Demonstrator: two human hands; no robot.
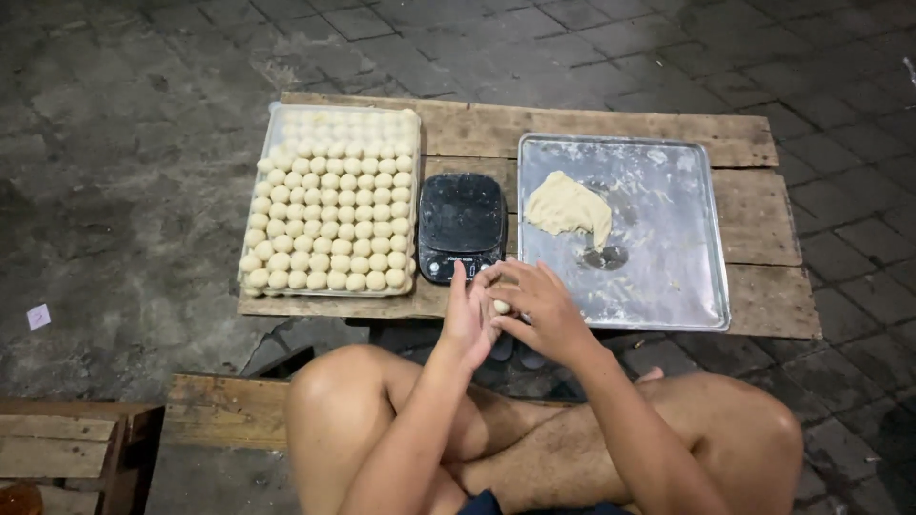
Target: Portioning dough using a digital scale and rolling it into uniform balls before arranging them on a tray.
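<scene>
My left hand (468,319) and my right hand (539,305) are pressed together over the near edge of a low wooden board (754,224), with a small pale dough ball (501,306) between the palms. Just beyond them lies a black kitchen scale (462,224). To the right sits a metal tray (668,257) dusted with flour, holding a lump of dough (568,205). A tray on the left (277,119) is packed with rows of several round dough balls (334,210).
The board rests on dark paving stones (124,191). My bare crossed legs (534,448) fill the near foreground. A wooden pallet (67,448) lies at the lower left, and a small scrap of paper (38,316) is on the ground.
</scene>
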